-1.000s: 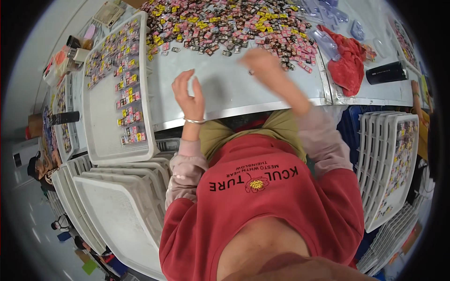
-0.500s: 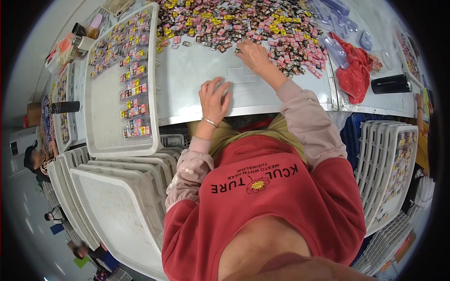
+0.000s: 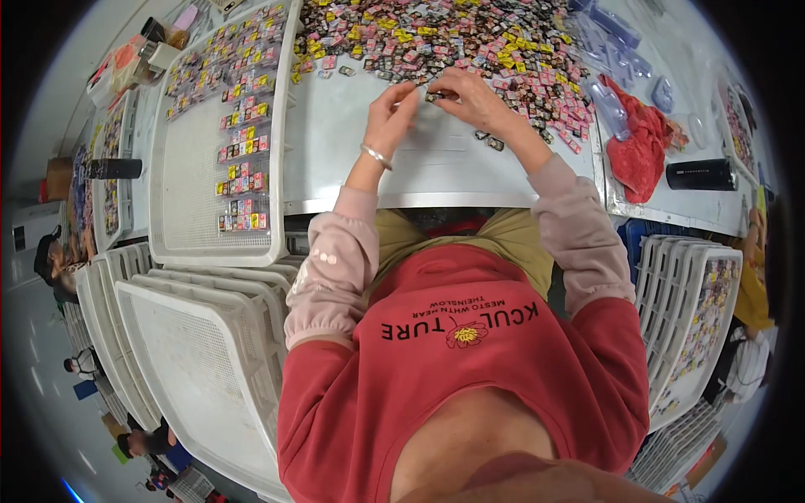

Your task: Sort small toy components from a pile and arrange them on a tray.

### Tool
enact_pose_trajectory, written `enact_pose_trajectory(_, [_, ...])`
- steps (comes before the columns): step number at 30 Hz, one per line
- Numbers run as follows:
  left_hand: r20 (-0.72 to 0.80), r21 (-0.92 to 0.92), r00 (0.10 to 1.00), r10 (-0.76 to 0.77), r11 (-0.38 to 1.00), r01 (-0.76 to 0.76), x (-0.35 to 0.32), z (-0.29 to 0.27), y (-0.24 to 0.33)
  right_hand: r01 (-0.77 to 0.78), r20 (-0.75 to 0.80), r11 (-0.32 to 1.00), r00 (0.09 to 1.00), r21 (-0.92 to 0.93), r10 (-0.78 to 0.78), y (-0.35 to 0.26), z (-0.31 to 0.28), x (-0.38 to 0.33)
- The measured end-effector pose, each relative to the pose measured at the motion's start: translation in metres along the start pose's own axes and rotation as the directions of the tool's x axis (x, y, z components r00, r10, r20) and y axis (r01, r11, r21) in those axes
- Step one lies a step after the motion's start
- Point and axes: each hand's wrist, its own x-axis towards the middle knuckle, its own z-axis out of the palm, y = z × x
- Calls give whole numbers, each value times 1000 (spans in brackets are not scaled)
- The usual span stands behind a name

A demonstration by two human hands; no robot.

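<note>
A broad heap of small rectangular printed pieces [image 3: 402, 42], black, pink and yellow, covers the far part of the pale worktable [image 3: 335, 159]. At the near edge of this heap my two hands are close together, fingertips almost touching. My right hand [image 3: 482, 99] pinches a small dark printed piece [image 3: 433, 96] between thumb and fingers. The fingers of my left hand [image 3: 392, 121] are drawn together beside it; what they hold, if anything, is hidden and slightly blurred. A few dark pieces [image 3: 490, 141] lie apart, below my right hand.
On the left, a white perforated tray [image 3: 183, 197] carries rows of clear packs [image 3: 243, 180] filled with coloured pieces. Stacked white trays [image 3: 184, 352] stand below it, others [image 3: 654, 310] at right. A red cloth [image 3: 633, 159], black bottle [image 3: 701, 174] and clear purple plastic shells [image 3: 616, 29] lie right.
My right hand has come back slightly from the heap with a dark piece. My left hand has risen toward it, its spread fingers now closed together.
</note>
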Motion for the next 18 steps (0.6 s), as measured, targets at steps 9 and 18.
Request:
enact_pose_trajectory(9, [-10,-326,1000,-10,945,6,-2,-17,19,-346,59,533,874,772,482,-34,23,16])
enact_pose_trajectory(18, [-113,405,974,198,904,-137,-42,-74,-57,-434,237,693,900,576,366,-9,49,14])
